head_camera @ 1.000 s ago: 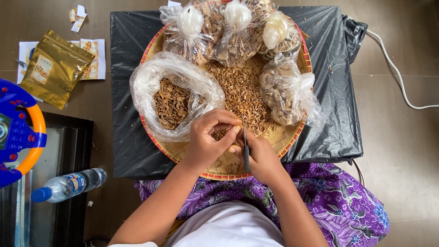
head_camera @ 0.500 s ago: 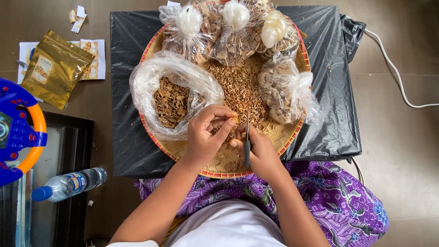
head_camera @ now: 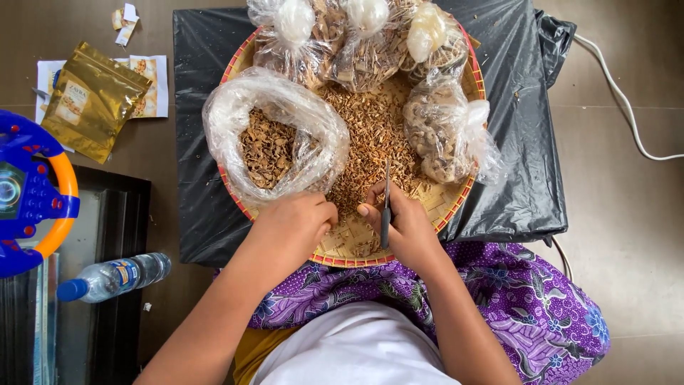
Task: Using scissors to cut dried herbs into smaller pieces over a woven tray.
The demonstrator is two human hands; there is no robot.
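A round woven tray with a red rim lies on black plastic sheeting before me, heaped with loose brown dried chips. An open clear plastic bag of the same brown pieces sits on the tray's left. My left hand rests at the tray's near edge beside that bag, fingers curled; whether it pinches any chips is hidden. My right hand grips a dark slim knife, its blade pointing away from me over the chips.
Three tied bags of dried pieces line the tray's far side; another tied bag lies at right. On the floor at left are a gold pouch, a blue toy steering wheel and a water bottle. A white cable runs right.
My left hand has drawn back from the right hand toward the open bag's near edge. The right hand with the knife has stayed nearly still.
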